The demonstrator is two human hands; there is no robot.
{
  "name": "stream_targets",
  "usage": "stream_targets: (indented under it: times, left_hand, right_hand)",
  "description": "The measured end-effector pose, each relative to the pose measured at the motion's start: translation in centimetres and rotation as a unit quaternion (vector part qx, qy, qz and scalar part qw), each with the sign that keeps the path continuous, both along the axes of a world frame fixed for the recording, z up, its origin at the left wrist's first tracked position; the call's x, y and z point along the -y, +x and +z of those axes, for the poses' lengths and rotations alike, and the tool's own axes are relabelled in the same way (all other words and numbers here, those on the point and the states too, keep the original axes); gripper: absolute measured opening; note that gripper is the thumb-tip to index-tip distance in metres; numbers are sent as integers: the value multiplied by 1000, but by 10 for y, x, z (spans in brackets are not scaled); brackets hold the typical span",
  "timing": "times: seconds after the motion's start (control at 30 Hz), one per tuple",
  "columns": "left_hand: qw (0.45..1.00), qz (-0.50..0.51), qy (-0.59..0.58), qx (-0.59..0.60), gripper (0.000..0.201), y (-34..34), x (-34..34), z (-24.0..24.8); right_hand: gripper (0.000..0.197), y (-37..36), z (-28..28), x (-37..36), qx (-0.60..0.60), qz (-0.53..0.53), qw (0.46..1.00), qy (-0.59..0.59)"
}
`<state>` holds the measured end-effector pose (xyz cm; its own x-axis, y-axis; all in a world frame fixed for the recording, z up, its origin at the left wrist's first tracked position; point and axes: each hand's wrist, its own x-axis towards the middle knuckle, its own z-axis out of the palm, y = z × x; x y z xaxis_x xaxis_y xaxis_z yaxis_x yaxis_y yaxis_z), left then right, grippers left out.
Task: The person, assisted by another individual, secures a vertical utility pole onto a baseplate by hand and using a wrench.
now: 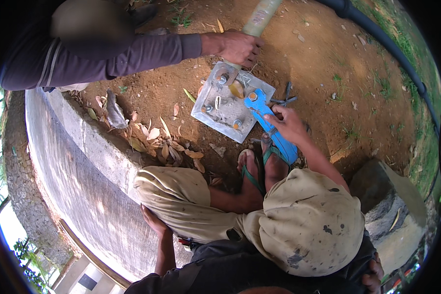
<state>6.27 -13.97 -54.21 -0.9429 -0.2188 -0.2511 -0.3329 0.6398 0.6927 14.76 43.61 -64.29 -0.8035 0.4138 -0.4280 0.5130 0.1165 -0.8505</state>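
Fingers of my right hand (290,124) curled around a blue wrench (262,114), forearm stretched beyond my knee; my left hand (154,221) rested by the concrete ledge (100,191), too hidden to read. From afar I saw the wrench's rounded end around a rusty bolt (253,96) on the grey plate (225,115). A co-worker's hand (237,47) grasped a pale pole (261,19).
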Motion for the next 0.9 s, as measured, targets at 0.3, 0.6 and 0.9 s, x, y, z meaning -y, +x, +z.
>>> stream_targets:
  times: [0.3,0.6,0.9]
  left_hand:
    - [996,-23,-86,-28,65,4,-1,3]
    - [991,-46,-122,-43,56,3,-31,15]
    - [1000,8,13,3,67,-1,-5,5]
  right_hand:
    - [43,-66,15,-111,-5,267,942,204]
    - [53,-24,41,-108,41,185,962,195]
    - [44,14,8,-4,38,-20,996,77]
